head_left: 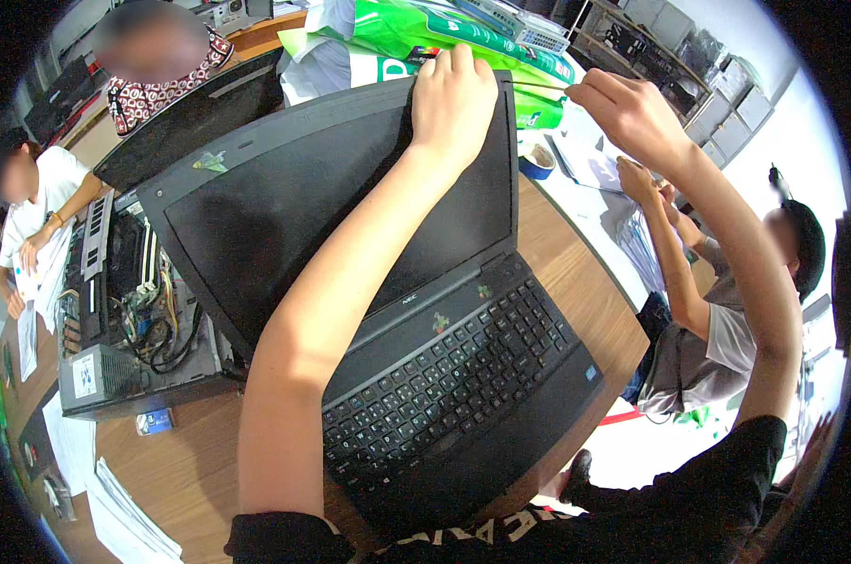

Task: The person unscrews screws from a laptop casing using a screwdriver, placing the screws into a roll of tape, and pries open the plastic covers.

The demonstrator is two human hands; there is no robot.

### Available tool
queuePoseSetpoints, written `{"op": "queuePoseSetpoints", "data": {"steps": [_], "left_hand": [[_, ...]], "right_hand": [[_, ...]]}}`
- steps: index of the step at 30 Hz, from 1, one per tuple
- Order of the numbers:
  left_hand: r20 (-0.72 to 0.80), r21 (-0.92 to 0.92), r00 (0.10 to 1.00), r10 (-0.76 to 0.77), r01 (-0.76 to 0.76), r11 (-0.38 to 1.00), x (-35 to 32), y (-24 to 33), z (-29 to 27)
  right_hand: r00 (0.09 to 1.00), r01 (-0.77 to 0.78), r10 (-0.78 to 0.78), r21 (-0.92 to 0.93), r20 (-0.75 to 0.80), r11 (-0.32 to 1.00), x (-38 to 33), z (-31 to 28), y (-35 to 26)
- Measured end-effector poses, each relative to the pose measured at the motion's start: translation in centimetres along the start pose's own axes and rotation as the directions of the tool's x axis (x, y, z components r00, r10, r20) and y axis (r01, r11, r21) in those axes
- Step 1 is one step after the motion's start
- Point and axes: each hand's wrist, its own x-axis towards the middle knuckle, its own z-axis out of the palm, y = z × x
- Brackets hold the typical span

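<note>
An open black laptop (463, 404) sits on the wooden table in front of me, its dark screen (350, 197) raised. My left hand (455, 103) is closed over the screen's top edge, the fingers curled behind it. Off the screen's upper right corner, my right hand (627, 113) pinches a thin, rod-like tool (538, 86). The tool's slim dark shaft points left toward that corner; its exact kind is too small to make out. Small plant-like stickers mark the screen frame and the area above the keyboard.
An opened computer case (115, 376) with loose cables stands left of the laptop. Green plastic packages (416, 38) lie behind the screen, a blue tape roll (536, 162) to their right. Papers (129, 517) lie at the near left. Other people sit at left, back and right.
</note>
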Motion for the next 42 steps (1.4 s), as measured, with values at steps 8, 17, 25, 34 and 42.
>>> {"op": "queuePoseSetpoints", "data": {"steps": [8, 17, 25, 34, 42], "left_hand": [[-0.006, -0.008, 0.999, -0.044, 0.044, 0.999, 0.4, 0.7, 0.2], [0.003, 0.013, 1.0, -0.005, 0.005, 1.0, 0.3, 0.2, 0.0], [-0.015, 0.028, 1.0, -0.009, 0.01, 1.0, 0.0, 0.0, 0.1], [0.091, -0.029, 0.993, -0.069, 0.071, 0.997, 0.0, 1.0, -0.4], [-0.105, -0.284, 0.986, 0.129, -0.154, 0.946, 3.0, 3.6, 1.4]], "right_hand": [[0.337, -0.634, 0.316, 0.462, 0.887, -0.621, -1.2, 2.3, 4.0], [0.995, -0.099, 0.102, 0.161, -0.008, 0.982, -0.6, 0.3, 0.7], [0.91, -0.414, 0.381, 0.387, 0.162, 0.824, 1.4, 0.8, 0.3], [0.532, -0.724, 0.354, 0.63, 0.77, -0.282, 1.4, 0.4, 3.9], [0.921, -0.347, 0.231, 0.394, 0.312, 0.851, -0.3, -0.3, 3.8]]}}
